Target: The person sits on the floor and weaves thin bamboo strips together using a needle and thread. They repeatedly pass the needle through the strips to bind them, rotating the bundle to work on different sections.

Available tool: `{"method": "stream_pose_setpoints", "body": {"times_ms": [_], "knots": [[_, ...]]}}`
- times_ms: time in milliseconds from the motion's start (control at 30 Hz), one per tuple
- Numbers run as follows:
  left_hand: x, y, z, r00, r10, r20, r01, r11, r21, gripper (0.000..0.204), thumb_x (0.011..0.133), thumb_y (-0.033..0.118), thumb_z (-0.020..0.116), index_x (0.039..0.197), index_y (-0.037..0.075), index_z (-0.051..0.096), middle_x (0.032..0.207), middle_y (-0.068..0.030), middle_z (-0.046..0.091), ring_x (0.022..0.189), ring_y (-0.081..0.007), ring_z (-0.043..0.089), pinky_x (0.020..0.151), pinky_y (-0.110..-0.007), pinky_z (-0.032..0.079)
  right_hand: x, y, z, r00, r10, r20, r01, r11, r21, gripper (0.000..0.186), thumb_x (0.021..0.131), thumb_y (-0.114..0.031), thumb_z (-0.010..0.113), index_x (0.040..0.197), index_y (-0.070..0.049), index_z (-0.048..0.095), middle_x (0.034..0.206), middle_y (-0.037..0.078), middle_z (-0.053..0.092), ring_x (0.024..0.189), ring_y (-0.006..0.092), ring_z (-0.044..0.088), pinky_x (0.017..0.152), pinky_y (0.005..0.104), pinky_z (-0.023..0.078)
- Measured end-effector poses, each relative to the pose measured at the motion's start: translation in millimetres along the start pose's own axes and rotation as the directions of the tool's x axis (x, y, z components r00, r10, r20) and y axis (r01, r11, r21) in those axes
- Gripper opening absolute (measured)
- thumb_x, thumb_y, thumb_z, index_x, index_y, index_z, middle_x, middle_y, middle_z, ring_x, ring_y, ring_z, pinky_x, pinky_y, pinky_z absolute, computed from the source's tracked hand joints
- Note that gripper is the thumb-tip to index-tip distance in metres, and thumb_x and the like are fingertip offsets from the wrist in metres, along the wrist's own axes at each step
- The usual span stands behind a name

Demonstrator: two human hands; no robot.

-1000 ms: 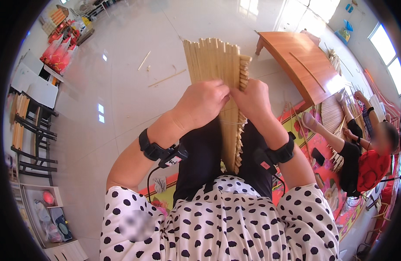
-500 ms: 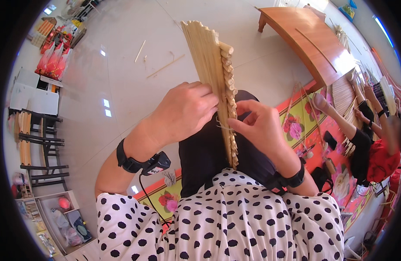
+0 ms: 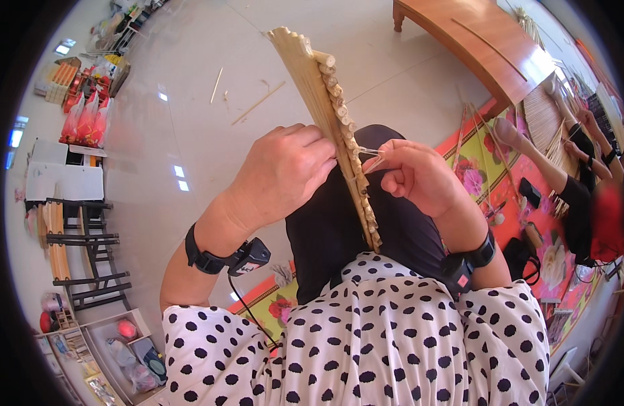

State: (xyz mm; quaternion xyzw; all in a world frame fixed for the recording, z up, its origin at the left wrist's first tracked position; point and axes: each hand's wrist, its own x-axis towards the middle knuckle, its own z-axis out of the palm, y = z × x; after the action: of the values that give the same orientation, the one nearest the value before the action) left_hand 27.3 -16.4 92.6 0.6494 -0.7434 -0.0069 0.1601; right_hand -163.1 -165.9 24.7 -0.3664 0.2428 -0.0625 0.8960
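Off-white string [image 3: 371, 151] is pinched in the nearly closed fingers of the right hand [image 3: 417, 176]. The left hand [image 3: 285, 172] curls against the opposite face of the reed bundle [image 3: 333, 111]; its fingertips are hidden, so I cannot tell its grip. The bundle lies between the hands over the lap, far end toward eleven o'clock. Pulling hard could snap the string; slack could let stems splay. At ten o'clock lies a loose stick [image 3: 258, 103]; the table [image 3: 454, 27] stands toward two.
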Motion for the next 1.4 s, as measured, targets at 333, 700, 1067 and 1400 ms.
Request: {"method": "stream_pose_setpoints", "body": {"times_ms": [333, 700, 1067, 1400], "knots": [[-6, 0, 3, 0.998, -0.052, -0.024, 0.049, 0.994, -0.096, 0.012, 0.084, 0.008, 0.071, 0.095, 0.005, 0.066, 0.084, -0.011, 0.063, 0.084, -0.0271, 0.065, 0.074, -0.037, 0.052, -11, 6, 9, 0.997, 0.033, 0.073, -0.031, 0.999, -0.023, 0.015, 0.1, -0.017, 0.06, 0.103, -0.003, 0.063, 0.084, 0.006, 0.066, 0.055, 0.0079, 0.054, 0.049, 0.0207, 0.038], [-59, 5, 100, 0.771, -0.631, -0.089, -0.13, -0.019, -0.991, 0.039, 0.107, 0.035, 0.043, 0.116, 0.001, 0.062, 0.131, -0.014, 0.06, 0.121, -0.0241, 0.059, 0.098, -0.039, 0.047, -11, -2, 4, 0.995, 0.082, 0.049, -0.073, 0.986, -0.152, 0.018, 0.103, -0.016, 0.057, 0.094, -0.001, 0.063, 0.061, -0.005, 0.046, 0.049, 0.0032, 0.037, 0.044, 0.0199, 0.027], [-74, 27, 94, 0.88, -0.471, -0.064, 0.33, 0.702, -0.631, 0.025, 0.088, 0.003, 0.069, 0.112, 0.002, 0.065, 0.119, -0.0096, 0.062, 0.105, -0.0214, 0.066, 0.087, -0.033, 0.054, -54, -39, 5, 0.992, -0.031, 0.121, 0.107, 0.715, -0.691, 0.021, 0.1, -0.016, 0.06, 0.085, -0.002, 0.065, 0.058, -0.004, 0.052, 0.048, 0.0028, 0.045, 0.045, 0.0194, 0.032], [-55, -8, -10, 0.877, -0.387, -0.284, 0.266, 0.885, -0.383, 0.009, 0.086, -0.003, 0.066, 0.095, 0.0, 0.065, 0.094, -0.0117, 0.066, 0.082, -0.0239, 0.065, 0.072, -0.03, 0.052, -9, -80, -100, 0.252, -0.941, 0.226, -0.33, -0.303, -0.894, 0.017, 0.092, -0.022, 0.066, 0.102, -0.009, 0.071, 0.081, 0.013, 0.067, 0.079, 0.0299, 0.065, 0.072, 0.038, 0.052]]}}
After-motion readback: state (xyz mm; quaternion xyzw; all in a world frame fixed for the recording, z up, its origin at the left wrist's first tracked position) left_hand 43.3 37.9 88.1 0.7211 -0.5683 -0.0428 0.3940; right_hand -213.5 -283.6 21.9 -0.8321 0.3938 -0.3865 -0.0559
